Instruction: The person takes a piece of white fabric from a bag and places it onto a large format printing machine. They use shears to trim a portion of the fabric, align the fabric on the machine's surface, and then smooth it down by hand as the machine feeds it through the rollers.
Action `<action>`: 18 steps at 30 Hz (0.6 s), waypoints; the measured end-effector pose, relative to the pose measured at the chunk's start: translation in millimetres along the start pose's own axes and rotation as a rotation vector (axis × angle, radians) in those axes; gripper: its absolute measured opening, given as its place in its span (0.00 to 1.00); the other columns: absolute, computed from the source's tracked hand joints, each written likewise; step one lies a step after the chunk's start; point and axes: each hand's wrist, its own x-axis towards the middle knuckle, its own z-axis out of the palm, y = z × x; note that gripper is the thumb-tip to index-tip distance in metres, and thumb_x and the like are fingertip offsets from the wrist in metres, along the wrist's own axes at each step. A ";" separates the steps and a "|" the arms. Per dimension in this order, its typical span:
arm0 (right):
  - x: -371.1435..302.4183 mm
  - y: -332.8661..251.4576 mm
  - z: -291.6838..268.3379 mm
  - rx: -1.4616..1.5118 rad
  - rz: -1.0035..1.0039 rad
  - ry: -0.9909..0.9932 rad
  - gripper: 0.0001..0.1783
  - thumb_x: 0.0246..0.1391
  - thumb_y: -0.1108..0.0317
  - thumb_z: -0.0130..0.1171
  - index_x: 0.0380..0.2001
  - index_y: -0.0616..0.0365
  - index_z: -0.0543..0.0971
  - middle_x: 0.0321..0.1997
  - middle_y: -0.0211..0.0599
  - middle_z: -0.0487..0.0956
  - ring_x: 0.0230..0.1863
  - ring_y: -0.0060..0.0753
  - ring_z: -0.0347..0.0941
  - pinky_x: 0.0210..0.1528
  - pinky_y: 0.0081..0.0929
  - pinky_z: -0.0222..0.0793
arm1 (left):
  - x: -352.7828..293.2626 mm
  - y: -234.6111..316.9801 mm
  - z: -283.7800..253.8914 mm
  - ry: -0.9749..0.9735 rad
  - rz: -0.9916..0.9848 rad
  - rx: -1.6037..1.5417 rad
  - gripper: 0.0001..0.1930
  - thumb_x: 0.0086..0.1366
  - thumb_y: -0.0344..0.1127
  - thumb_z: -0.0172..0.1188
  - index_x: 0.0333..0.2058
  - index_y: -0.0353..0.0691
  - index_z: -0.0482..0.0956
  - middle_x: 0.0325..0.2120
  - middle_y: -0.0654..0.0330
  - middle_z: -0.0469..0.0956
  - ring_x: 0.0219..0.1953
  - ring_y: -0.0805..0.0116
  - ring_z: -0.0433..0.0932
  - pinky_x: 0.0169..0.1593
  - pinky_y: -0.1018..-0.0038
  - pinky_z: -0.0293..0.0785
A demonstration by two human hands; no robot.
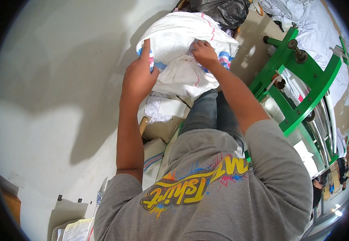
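Observation:
A white woven sack (178,26) with thin red lines and blue-and-pink printed patches is held out in front of me, its mouth gaping toward me. My left hand (139,77) grips the sack's left edge, the index finger stretched along it; the other fingers are mostly hidden. At the right side of the mouth, my right hand (205,53) has its fingers curled on the sack's material. The sack's lower part hangs over my legs (201,114). I cannot make out anything inside it.
A pale wall (62,72) runs along my left. To the right stands a green metal machine frame (313,94) with shiny rollers, white cloth (319,34) beyond it. A black plastic bag (224,12) lies behind the sack. Another person's hand (317,184) shows at far right.

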 end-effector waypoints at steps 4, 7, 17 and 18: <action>-35.3 -2.8 -27.5 0.328 -0.144 0.045 0.12 0.64 0.64 0.62 0.48 0.54 0.83 0.51 0.43 0.84 0.58 0.50 0.81 0.62 0.55 0.74 | -8.3 -7.5 -5.6 -0.030 -0.126 -0.036 0.48 0.70 0.31 0.66 0.85 0.49 0.52 0.55 0.34 0.85 0.56 0.34 0.86 0.62 0.48 0.80; -93.2 -39.0 -100.7 0.556 -0.062 0.009 0.09 0.73 0.66 0.60 0.50 0.57 0.76 0.39 0.48 0.83 0.42 0.58 0.82 0.51 0.50 0.78 | -21.9 -23.6 -5.3 0.004 -0.151 -0.007 0.49 0.70 0.31 0.66 0.85 0.53 0.51 0.54 0.34 0.86 0.55 0.35 0.87 0.63 0.48 0.81; -200.1 -110.8 -386.5 0.968 0.035 0.160 0.08 0.73 0.68 0.62 0.50 0.55 0.75 0.30 0.49 0.84 0.31 0.62 0.84 0.35 0.51 0.78 | -73.7 28.4 -11.2 0.180 0.278 0.264 0.34 0.63 0.36 0.76 0.69 0.58 0.82 0.75 0.45 0.63 0.73 0.41 0.72 0.72 0.49 0.72; -205.8 -117.4 -402.5 0.969 0.008 0.175 0.09 0.73 0.68 0.62 0.50 0.54 0.75 0.29 0.48 0.84 0.31 0.61 0.84 0.34 0.51 0.77 | -72.9 37.7 -4.4 0.222 0.395 0.247 0.32 0.62 0.36 0.76 0.66 0.56 0.84 0.75 0.47 0.65 0.73 0.42 0.72 0.72 0.49 0.71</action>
